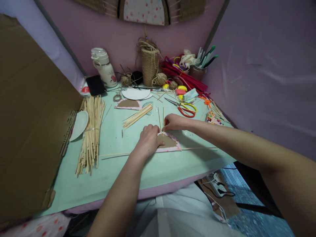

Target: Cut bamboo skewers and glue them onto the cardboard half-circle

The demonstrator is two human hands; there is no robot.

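Observation:
A brown cardboard half-disc edged with pink patterned fabric (170, 142) lies on the mint-green table (116, 179). My left hand (148, 140) rests on its left part, fingers curled and pressing it down. My right hand (174, 121) pinches a thin wooden skewer (163, 120) at the piece's top edge. A second skewer (159, 121) stands beside it, both pointing away from me. A long skewer (197, 148) lies across under the piece's straight bottom edge.
A big bundle of skewers (91, 133) lies at left beside a white plate (79, 125) and a large cardboard sheet (29, 115). A smaller skewer bunch (137, 116), red-handled scissors (184, 108), twine spool (149, 62), bottle (103, 67) and pipe cleaners (184, 77) crowd the back.

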